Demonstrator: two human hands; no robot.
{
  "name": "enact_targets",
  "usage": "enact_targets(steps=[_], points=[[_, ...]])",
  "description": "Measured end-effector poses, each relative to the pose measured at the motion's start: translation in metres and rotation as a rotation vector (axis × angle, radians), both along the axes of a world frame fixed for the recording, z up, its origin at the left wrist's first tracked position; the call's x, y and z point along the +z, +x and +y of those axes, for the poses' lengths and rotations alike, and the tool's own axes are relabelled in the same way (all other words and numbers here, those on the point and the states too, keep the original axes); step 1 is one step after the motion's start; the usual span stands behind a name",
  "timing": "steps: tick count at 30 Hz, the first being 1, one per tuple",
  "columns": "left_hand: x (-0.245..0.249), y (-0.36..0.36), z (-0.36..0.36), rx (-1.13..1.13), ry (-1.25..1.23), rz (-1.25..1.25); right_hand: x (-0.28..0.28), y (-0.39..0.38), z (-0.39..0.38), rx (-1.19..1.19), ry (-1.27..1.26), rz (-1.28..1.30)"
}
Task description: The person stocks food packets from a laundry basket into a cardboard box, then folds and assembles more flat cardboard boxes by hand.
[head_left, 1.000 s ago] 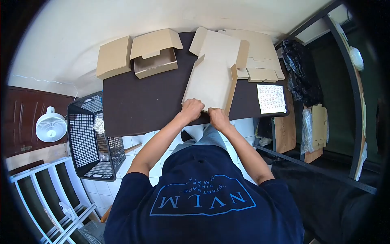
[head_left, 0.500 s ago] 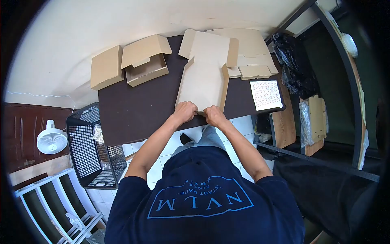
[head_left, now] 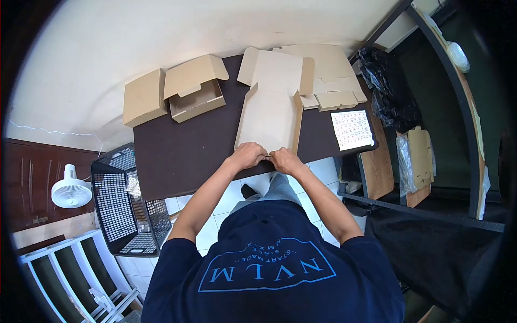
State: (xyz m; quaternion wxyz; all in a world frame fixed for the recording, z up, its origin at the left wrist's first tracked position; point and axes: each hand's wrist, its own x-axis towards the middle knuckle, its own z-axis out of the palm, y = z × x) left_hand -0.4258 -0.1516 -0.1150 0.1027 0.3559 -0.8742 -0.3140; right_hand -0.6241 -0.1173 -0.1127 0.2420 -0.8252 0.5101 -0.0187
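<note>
An unfolded cardboard box [head_left: 272, 116] lies on the dark table with its side walls raised and its long lid flat toward the wall. At its near edge, my left hand [head_left: 250, 155] is closed on the cardboard, thumb pointing inward. Close beside it, my right hand [head_left: 285, 160] grips the same near edge. Both hands almost meet at the middle of that edge, and the fingers under the flap are hidden.
Two folded boxes, one closed [head_left: 144, 98] and one partly open [head_left: 196, 86], stand at the back left. Flat cardboard sheets [head_left: 328, 64] lie back right, near a printed sticker sheet [head_left: 353, 130]. A black plastic crate [head_left: 116, 207] stands left of the table [head_left: 183, 148].
My hands have moved slightly closer together along the box's near edge. The whole view has shifted a little downward; other things stay in place.
</note>
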Motion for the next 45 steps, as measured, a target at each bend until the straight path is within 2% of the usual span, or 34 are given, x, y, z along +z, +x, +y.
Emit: enact_targets(steps=[3, 6, 9, 14, 16, 18, 22, 24, 25, 26, 27, 28, 30, 32, 34, 35, 37, 38, 40, 41, 42, 44, 45], points=[[0.005, -0.004, 0.003, 0.062, 0.012, -0.091, 0.013, 0.002, 0.001, -0.055, 0.044, -0.064], [0.025, -0.016, 0.013, 0.137, 0.076, -0.074, 0.030, -0.010, 0.004, -0.058, 0.007, 0.046], [0.026, -0.038, 0.032, 0.231, 0.081, -0.001, 0.051, -0.019, 0.011, -0.169, 0.108, 0.185], [0.007, -0.059, 0.048, 0.232, 0.086, 0.045, 0.020, -0.051, 0.026, -0.123, 0.046, 0.114], [0.020, -0.062, 0.045, 0.299, 0.185, 0.032, 0.032, -0.054, 0.025, -0.137, -0.002, 0.053], [0.014, -0.066, 0.052, 0.319, 0.165, 0.046, 0.046, -0.059, 0.020, -0.155, 0.081, 0.106], [0.008, -0.073, 0.050, 0.374, 0.193, 0.142, 0.033, -0.074, -0.006, -0.048, 0.266, 0.093], [0.014, -0.078, 0.047, 0.377, 0.242, 0.081, 0.026, -0.086, -0.019, 0.072, 0.258, -0.008], [0.021, -0.079, 0.044, 0.308, 0.274, 0.212, 0.028, -0.092, -0.027, 0.085, 0.263, -0.013], [0.028, -0.079, 0.039, 0.237, 0.301, 0.342, 0.031, -0.099, -0.037, 0.084, 0.369, -0.193], [0.035, -0.077, 0.031, 0.186, 0.282, 0.412, 0.039, -0.104, -0.048, 0.082, 0.478, -0.372], [0.044, -0.073, 0.022, 0.201, 0.283, 0.407, 0.046, -0.109, -0.063, 0.095, 0.484, -0.377], [0.057, -0.062, 0.002, 0.599, 0.272, 0.539, 0.054, -0.118, -0.098, -0.239, 0.299, -0.541], [0.026, -0.040, -0.028, 0.970, 0.098, 0.562, 0.034, -0.128, -0.135, -0.525, 0.151, -0.554], [0.032, -0.042, -0.066, 1.292, 0.055, 0.721, 0.037, -0.128, -0.167, -0.692, 0.083, -0.569], [0.020, -0.037, -0.081, 1.304, 0.056, 0.714, 0.032, -0.127, -0.180, -0.685, 0.094, -0.568], [-0.006, -0.022, -0.102, 1.261, -0.030, 0.387, 0.013, -0.120, -0.200, -0.742, 0.269, -0.637], [-0.014, -0.021, -0.107, 1.273, -0.029, 0.380, 0.001, -0.117, -0.203, -0.734, 0.279, -0.637], [-0.014, -0.025, -0.115, 1.144, 0.481, 0.310, -0.013, -0.107, -0.209, -0.638, 0.386, -0.555], [-0.015, -0.033, -0.112, 1.081, 0.281, 0.213, -0.018, -0.108, -0.207, -0.561, 0.368, -0.482], [-0.015, -0.041, -0.112, 1.090, 0.277, 0.210, -0.024, -0.109, -0.211, -0.552, 0.371, -0.485], [-0.020, -0.052, -0.109, 1.297, 0.198, 0.312, -0.043, -0.112, -0.213, -0.595, 0.273, -0.404], [-0.035, -0.043, -0.111, 1.344, 0.238, 0.304, -0.012, -0.112, -0.214, -0.639, 0.207, -0.321]])
